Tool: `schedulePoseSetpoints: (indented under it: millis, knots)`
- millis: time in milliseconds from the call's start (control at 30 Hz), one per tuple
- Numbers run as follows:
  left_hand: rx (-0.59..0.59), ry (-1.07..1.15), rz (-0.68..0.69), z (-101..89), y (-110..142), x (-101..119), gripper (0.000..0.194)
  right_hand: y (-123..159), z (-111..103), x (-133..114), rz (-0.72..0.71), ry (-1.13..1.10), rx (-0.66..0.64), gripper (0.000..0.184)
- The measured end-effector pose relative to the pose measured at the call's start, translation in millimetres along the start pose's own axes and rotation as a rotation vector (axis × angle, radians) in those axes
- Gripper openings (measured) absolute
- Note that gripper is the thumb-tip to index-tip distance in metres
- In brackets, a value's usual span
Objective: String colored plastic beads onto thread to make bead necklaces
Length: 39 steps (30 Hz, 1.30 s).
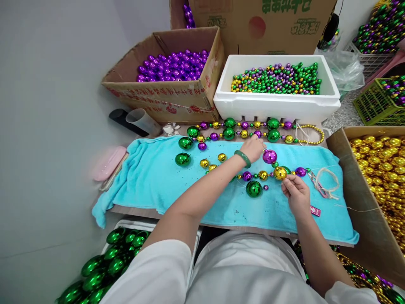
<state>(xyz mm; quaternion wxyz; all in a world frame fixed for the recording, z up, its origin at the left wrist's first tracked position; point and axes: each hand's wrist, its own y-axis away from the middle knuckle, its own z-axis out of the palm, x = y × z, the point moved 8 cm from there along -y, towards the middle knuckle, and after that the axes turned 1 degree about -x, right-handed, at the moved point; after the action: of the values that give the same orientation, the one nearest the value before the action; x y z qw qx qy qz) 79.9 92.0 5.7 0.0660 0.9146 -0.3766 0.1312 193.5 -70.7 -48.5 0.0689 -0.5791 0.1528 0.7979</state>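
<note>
My right hand (pixel 296 192) pinches a large gold bead (pixel 280 173) between thumb and fingertips. Beyond it, my left hand (pixel 253 148), with a green bangle at the wrist, has its fingers drawn together; what they hold is too small to make out. Close to those fingers is a big purple bead (pixel 270 156), with small green beads below it. A strand with a purple bead (pixel 247 176) and gold beads runs across the turquoise towel (pixel 196 190), partly behind my left forearm. Nearer me lies a loose large green bead (pixel 253 189) beside a tiny purple one.
A finished-looking bead necklace (pixel 230 134) lies along the towel's far edge. Behind stand a carton of purple beads (pixel 158 90) and a white foam box (pixel 278 103) of small beads. A carton of gold beads (pixel 357 202) flanks the right; green beads (pixel 95 279) sit lower left.
</note>
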Motion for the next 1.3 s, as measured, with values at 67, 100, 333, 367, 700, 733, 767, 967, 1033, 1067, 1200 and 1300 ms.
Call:
schedulePoseSetpoints:
  millis: [67, 100, 333, 367, 700, 733, 767, 967, 1033, 1067, 1200, 1300]
  knots:
    - [-0.07, -0.013, -0.012, 15.8, -15.8, 3.3, 0.022, 0.8, -2.9, -0.7, 0.007, 0.0, 0.009, 0.016]
    - [-0.079, -0.007, -0.025, 20.9, -20.7, 4.3, 0.022, 1.5, -4.7, -1.0, 0.013, 0.005, 0.014, 0.016]
    - [0.176, 0.646, -0.195, -1.4, -1.1, -12.6, 0.016, 4.3, -16.2, -6.4, -0.004, 0.017, 0.052, 0.016]
    - [0.238, 0.946, -0.27, -5.6, 9.7, -21.9, 0.016, 4.2, -14.9, -6.8, -0.008, 0.024, 0.043, 0.015]
    - [0.343, 1.968, -0.429, -15.5, 86.6, -35.9, 0.019, 7.9, 3.9, -9.6, -0.046, 0.128, -0.009, 0.015]
    - [0.351, 1.957, -0.421, -15.8, 88.4, -36.1, 0.02, 8.7, 5.6, -10.5, -0.045, 0.137, -0.017, 0.015]
    - [0.358, 1.942, -0.413, -16.1, 89.6, -36.4, 0.022, 9.5, 7.0, -11.4, -0.044, 0.145, -0.023, 0.015]
    - [0.402, 1.868, -0.379, -19.2, 93.8, -38.5, 0.029, 11.5, 10.2, -14.0, -0.047, 0.161, -0.023, 0.015]
    - [0.425, 1.844, -0.381, -20.3, 95.7, -39.3, 0.03, 11.5, 10.9, -12.9, -0.041, 0.168, -0.026, 0.015]
    - [0.436, 1.828, -0.381, -21.0, 96.7, -39.7, 0.03, 11.5, 11.2, -12.3, -0.037, 0.172, -0.028, 0.016]
    - [0.473, 1.772, -0.364, -24.5, 99.5, -41.1, 0.029, 11.4, 11.6, -12.4, -0.033, 0.191, -0.023, 0.017]
    - [0.498, 1.753, -0.344, -27.8, 101.1, -42.4, 0.028, 11.3, 12.6, -15.1, -0.043, 0.214, -0.027, 0.017]
